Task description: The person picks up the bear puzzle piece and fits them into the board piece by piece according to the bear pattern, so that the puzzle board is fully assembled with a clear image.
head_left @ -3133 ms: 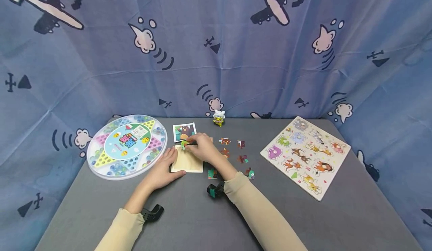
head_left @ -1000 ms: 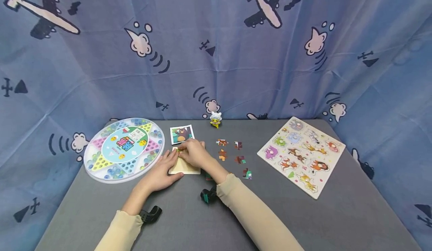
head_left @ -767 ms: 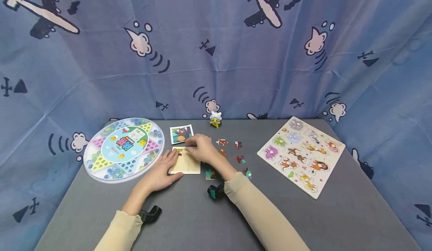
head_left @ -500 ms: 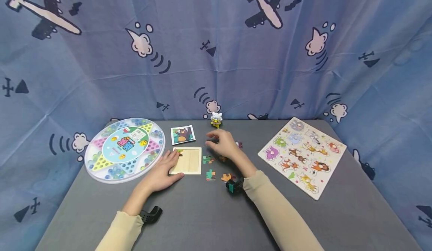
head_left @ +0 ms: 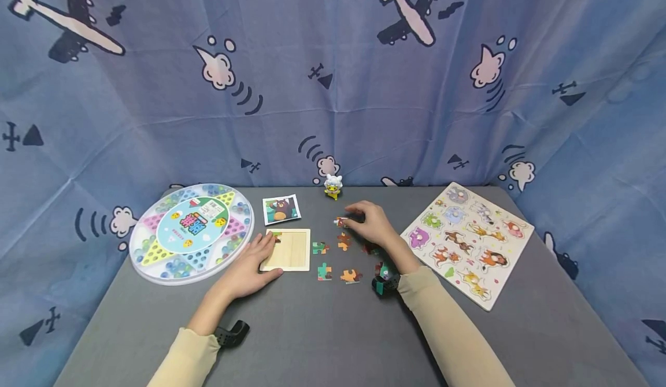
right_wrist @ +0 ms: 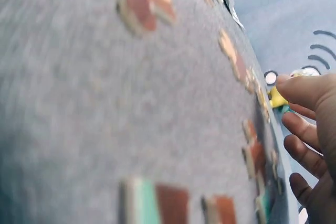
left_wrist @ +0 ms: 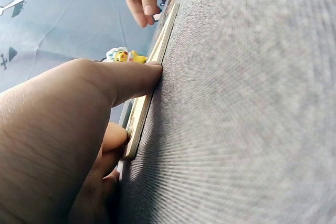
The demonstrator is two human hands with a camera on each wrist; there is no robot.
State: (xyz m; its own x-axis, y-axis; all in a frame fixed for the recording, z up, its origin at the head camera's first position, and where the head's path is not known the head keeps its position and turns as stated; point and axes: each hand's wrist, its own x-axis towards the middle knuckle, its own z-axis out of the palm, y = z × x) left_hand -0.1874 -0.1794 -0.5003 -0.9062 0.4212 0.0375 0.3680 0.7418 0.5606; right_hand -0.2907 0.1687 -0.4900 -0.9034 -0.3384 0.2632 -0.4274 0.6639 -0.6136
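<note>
My left hand (head_left: 250, 268) rests spread over the left side of a shallow wooden puzzle tray (head_left: 292, 251); its thumb touches the front edge in the left wrist view. A green-and-brown jigsaw piece (head_left: 278, 238) lies in the tray's back left corner, partly under the fingertips. Right of the tray, my right hand (head_left: 372, 225) hovers above the table, thumb and fingers apart. Its thumb tip is beside a brown-and-white jigsaw piece (head_left: 340, 222); contact cannot be told. In the right wrist view, no piece shows between the right hand's fingers (right_wrist: 304, 124).
Several loose jigsaw pieces (head_left: 344, 241) lie right of the tray, some partly hidden by the right hand. Behind the tray lies a bear picture card (head_left: 281, 209). A small figurine (head_left: 333, 186) stands at the back, a round marble game (head_left: 192, 231) left, an animal board (head_left: 470, 233) right.
The right hand brought the green-and-brown jigsaw piece into the tray's back left corner, let it go, and moved right to the loose pieces. The left hand stays on the tray.
</note>
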